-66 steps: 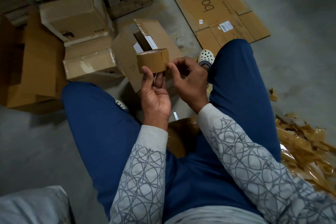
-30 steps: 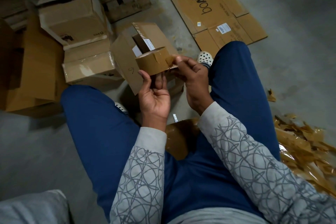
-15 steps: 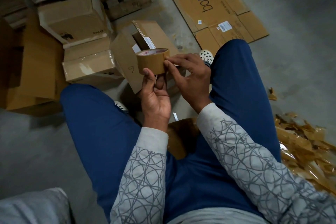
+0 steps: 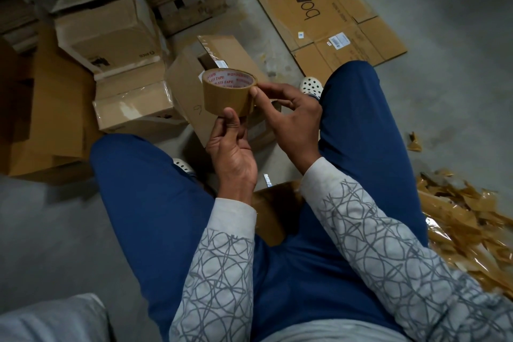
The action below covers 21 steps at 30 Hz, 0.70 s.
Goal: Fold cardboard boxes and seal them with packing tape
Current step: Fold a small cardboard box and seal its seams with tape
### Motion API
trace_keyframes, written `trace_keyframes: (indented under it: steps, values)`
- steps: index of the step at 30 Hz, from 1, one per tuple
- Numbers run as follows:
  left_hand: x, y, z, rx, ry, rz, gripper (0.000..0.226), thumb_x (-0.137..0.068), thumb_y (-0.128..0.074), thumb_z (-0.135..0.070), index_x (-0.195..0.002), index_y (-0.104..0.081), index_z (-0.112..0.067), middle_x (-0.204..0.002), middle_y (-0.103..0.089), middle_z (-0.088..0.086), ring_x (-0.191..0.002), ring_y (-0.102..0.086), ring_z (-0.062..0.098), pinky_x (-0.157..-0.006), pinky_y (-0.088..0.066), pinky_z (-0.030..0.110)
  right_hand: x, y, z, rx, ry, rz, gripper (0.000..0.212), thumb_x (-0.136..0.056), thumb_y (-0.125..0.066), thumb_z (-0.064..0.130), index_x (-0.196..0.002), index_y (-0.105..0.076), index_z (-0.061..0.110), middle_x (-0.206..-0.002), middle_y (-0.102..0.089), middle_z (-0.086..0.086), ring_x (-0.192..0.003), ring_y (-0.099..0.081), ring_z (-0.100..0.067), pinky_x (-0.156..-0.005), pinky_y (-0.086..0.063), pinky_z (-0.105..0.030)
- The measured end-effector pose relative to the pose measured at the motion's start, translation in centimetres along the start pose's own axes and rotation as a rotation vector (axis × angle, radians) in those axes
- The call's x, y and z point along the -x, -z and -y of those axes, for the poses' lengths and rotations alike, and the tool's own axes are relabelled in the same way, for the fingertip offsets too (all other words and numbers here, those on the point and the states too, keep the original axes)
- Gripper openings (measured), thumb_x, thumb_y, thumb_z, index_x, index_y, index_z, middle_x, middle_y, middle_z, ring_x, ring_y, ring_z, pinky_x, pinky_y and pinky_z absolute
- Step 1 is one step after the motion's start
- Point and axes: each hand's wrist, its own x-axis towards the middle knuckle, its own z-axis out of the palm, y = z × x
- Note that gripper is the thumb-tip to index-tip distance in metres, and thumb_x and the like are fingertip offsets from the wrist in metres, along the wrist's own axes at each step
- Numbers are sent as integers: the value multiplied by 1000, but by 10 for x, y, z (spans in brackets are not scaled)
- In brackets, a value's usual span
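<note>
On my feed the left hand (image 4: 236, 153) grips the brown tape roll (image 4: 226, 97) from below, thumb on its outer face, while the right hand (image 4: 291, 122) pinches the roll's right rim. Just beyond sits an open cardboard box (image 4: 188, 83) on the floor. Farther right lies a flattened carton (image 4: 333, 16) marked "boat".

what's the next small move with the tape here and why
Probably pick the roll's free end loose with the right hand's thumbnail. The left hand grips the roll from below, the right thumb sits at its top edge, and no strip is peeled yet, while the box ahead lies open and unsealed.
</note>
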Motion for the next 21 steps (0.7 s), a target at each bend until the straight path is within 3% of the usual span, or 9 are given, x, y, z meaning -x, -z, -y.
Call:
trace_keyframes:
  steps: [5, 9, 12, 16, 19, 21]
  values:
    - [-2, 3, 3, -58, -30, 7, 45, -82, -68, -24, -124, -64, -8, -142, -58, 21, -134, -54, 32, -93, -53, 25, 0, -2, -1, -107, -68, -30, 13, -91, -76, 18, -103, -78, 13, -95, -78, 0, -85, -75, -12, -74, -64, -36]
    - [-1, 3, 4, -51, -18, -4, 38, -86, -67, -24, -122, -65, -10, -138, -61, 20, -131, -57, 32, -95, -54, 28, -1, -3, -2, -132, -178, -18, 10, -91, -75, 18, -96, -78, 9, -87, -77, 1, -78, -73, -10, -73, -63, -32]
    - [-2, 0, -1, 69, 91, -42, 20, -98, -57, -16, -116, -65, -14, -114, -74, 10, -108, -71, 22, -88, -59, 30, -3, -5, -7, -117, -194, 28, 10, -91, -75, 17, -93, -76, 7, -84, -74, 3, -75, -70, -5, -71, -58, -24]
    - [-5, -2, -8, 234, 184, -70, 48, -76, -66, -22, -124, -61, -14, -106, -76, 12, -94, -75, 20, -85, -61, 32, -5, -5, -11, 6, -117, 34, 10, -90, -74, 22, -91, -75, 11, -92, -72, 4, -85, -69, -4, -77, -57, -24]
    - [-6, -2, -13, 290, 202, -81, 66, -73, -68, -21, -138, -55, -12, -107, -75, 14, -94, -75, 22, -77, -63, 33, -11, 0, -15, 103, -41, 25, 8, -90, -73, 21, -89, -74, 14, -102, -70, 4, -99, -66, -4, -86, -54, -22]
    - [-7, -2, -16, 303, 218, -99, 75, -72, -70, -22, -144, -52, -14, -105, -76, 14, -93, -75, 22, -70, -62, 32, -14, 3, -18, 95, -60, 36, 8, -91, -72, 21, -91, -74, 13, -104, -72, 5, -99, -67, -3, -82, -58, -26]
